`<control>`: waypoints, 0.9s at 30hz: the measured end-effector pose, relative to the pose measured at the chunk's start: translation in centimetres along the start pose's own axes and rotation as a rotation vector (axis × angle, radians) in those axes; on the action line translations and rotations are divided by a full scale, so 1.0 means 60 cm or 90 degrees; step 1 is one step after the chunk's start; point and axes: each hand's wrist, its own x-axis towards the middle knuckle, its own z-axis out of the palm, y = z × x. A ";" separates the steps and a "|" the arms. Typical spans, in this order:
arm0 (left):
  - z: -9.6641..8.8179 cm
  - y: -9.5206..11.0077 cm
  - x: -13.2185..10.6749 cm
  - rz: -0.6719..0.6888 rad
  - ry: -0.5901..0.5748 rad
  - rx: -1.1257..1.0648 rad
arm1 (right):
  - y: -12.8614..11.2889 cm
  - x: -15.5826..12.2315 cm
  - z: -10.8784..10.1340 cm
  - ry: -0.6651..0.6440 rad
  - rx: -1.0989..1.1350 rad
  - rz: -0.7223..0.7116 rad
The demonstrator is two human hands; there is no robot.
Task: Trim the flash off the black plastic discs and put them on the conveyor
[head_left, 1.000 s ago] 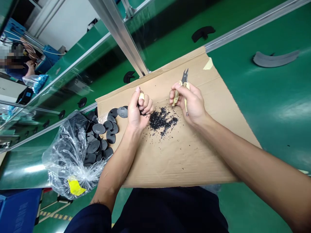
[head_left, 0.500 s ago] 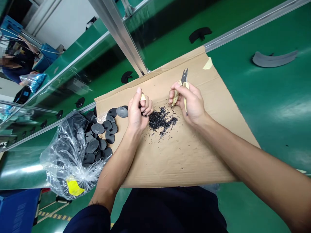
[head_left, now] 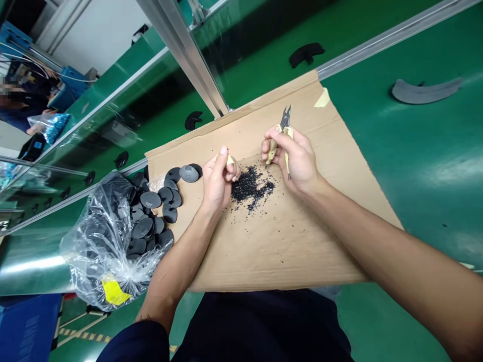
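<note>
"Green tabletop (head_left: 415,166) fills the right of the frame, and a cardboard sheet (head_left: 279,251) covers the middle. Where are its edges?"

"Top edge just below the metal post (head_left: 181,48), right edge slanting toward the lower right, bottom edge right by the person's dark clothing (head_left: 260,327)."

"And room to move?"

"Most of it lies below the heap of black bits (head_left: 249,186) and right of the right hand (head_left: 298,160). Cardboard spreads there, with a few stray specks. Left is tighter: dark oval pieces (head_left: 151,200) crowd up to a clear plastic bag (head_left: 100,246)."

"Where are the cutters (head_left: 286,118)?"

"Right of centre, in the right hand. Fingers and thumb are wrapped around the pale handles; the metal tips point to the top of the frame, slightly apart."

"What about the left hand (head_left: 218,181)?"

"Near the centre, just beside the bits, fingers curled in together against the thumb. I can't tell whether anything is pinched inside. Its nearest ovals are just to the left."
</note>
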 end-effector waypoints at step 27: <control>-0.015 -0.013 -0.018 0.276 -0.117 0.379 | 0.000 -0.002 0.002 -0.002 0.009 -0.007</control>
